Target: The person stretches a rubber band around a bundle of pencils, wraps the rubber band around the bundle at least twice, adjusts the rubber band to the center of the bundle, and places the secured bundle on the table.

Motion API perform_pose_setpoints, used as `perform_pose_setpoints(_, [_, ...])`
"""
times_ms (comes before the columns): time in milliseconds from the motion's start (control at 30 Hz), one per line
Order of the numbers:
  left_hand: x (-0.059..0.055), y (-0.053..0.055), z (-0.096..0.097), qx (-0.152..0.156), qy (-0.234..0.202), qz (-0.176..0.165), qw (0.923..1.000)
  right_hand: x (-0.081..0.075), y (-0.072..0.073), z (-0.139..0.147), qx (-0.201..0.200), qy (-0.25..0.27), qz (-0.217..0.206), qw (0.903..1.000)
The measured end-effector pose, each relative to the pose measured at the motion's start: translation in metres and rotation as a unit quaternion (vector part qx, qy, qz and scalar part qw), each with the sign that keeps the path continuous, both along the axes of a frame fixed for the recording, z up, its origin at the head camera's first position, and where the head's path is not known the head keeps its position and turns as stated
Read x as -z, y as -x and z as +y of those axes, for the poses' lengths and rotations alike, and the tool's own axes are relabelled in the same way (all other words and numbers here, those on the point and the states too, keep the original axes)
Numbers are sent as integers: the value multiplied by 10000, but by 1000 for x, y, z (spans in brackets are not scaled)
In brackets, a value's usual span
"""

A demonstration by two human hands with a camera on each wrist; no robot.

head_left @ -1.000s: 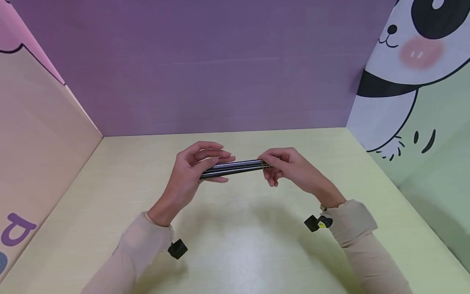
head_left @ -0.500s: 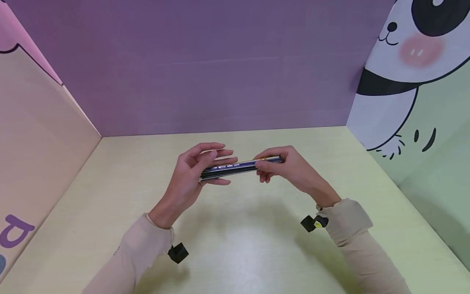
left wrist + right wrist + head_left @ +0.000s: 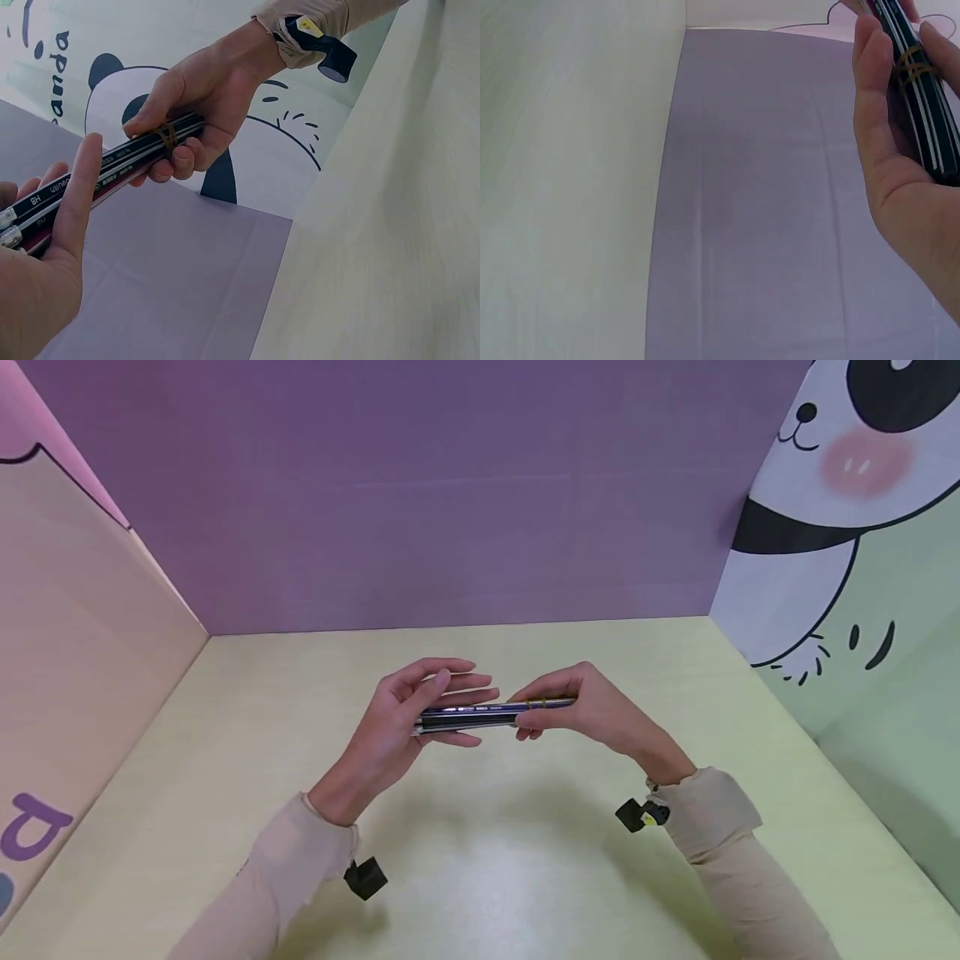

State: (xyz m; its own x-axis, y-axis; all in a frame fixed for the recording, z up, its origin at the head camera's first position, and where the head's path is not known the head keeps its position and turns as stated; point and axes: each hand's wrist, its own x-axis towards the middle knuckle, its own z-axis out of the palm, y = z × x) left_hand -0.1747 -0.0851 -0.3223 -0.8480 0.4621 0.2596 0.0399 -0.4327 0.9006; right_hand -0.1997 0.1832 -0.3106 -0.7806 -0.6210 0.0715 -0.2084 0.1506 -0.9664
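Note:
A bundle of dark, striped pencils (image 3: pixel 468 718) is held level above the table between both hands. A thin yellowish rubber band (image 3: pixel 166 138) wraps it in several turns near its right end. My right hand (image 3: pixel 581 697) grips that banded end, thumb in front and fingers behind. The metal-capped ends rest against the palm of my left hand (image 3: pixel 390 718), whose fingers and thumb are nearly straight and spread along the bundle. "HB" print shows on the pencils in the left wrist view. In the right wrist view the rubber band crosses the pencils between thumb and fingers.
Below the hands lies a pale wooden table (image 3: pixel 480 860). A purple wall (image 3: pixel 450 510) stands at the back, a pinkish panel (image 3: pixel 82 627) at the left, and a green panel with a panda drawing (image 3: pixel 900 693) at the right. Each wrist carries a small black camera (image 3: pixel 366 878).
The right thumb and fingers have shifted from the rubber band to a grip farther left around the pencils. The bundle has rolled, showing printed lettering, and sits slightly lower. The left hand stays spread.

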Motion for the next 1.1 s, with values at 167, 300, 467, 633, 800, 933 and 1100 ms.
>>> perform_pose_setpoints(167, [-3,3,-3,-117,-110,24,9999,-9,0,15,121,-41,169,9998])
perform_pose_setpoints(300, [-4,5,-6,-274,-237,-59,9993,-12,2,22,215,14,303,9993])
perform_pose_setpoints(467, [0,-1,0,-205,-210,-112,9995,-9,-3,12,193,-132,462,9987])
perform_pose_setpoints(633, [3,-4,9,107,67,32,9999,-5,-8,0,-18,-720,583,9957])
perform_pose_setpoints(800, [3,1,4,-52,64,-111,9999,-10,-4,8,134,-830,731,9938])
perform_pose_setpoints(933, [5,3,4,-103,50,-212,9997,-10,-3,12,209,-797,792,9934])
perform_pose_setpoints(1100, [10,0,12,-54,47,-134,9999,-6,-9,2,469,-1083,1022,9877])
